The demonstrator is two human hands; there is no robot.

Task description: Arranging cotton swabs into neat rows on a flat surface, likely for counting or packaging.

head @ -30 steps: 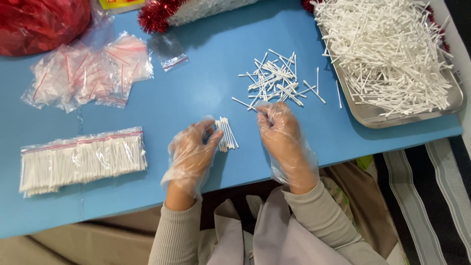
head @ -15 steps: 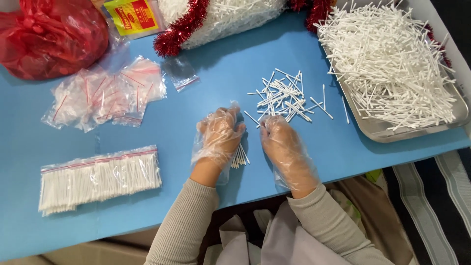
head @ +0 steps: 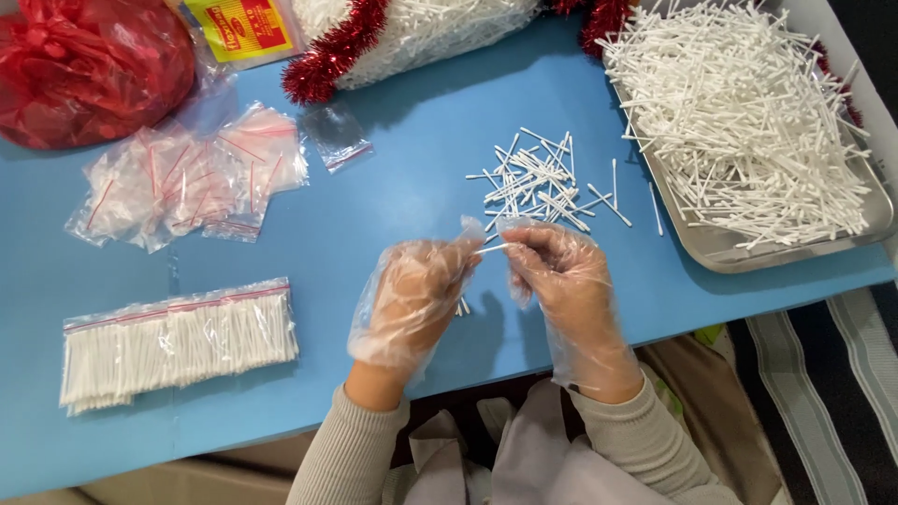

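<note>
2 hands in loose clear plastic gloves work at the near edge of the blue table point(head: 402, 168). Left hand point(head: 410, 299) is curled, fingers bunched over a small bundle of swabs point(head: 462, 306), most of it hidden under the palm; whether it grips the bundle cannot be told. Right hand point(head: 566, 281) pinches 1 cotton swab point(head: 493, 248), its free end touching the left fingertips. Both sleeves are ribbed grey knit.

Left of the hands lies a row of filled zip bags point(head: 178, 341), clear film with a red seal line, packed with upright white swabs. Beyond the hands, a loose scatter of swabs point(head: 543, 182) lies on the bare table. Further left, a heap of empty zip bags point(head: 187, 178), crumpled, and 1 single empty bag point(head: 337, 136) apart from it. At right, a metal tray point(head: 748, 252), rectangular with rounded corners, is heaped with swabs and cut off by the frame. At the far edge: a red plastic bag point(head: 84, 65), a yellow and red labelled packet point(head: 243, 28), and red tinsel point(head: 332, 56) around a white bulk, partly out of frame.
</note>
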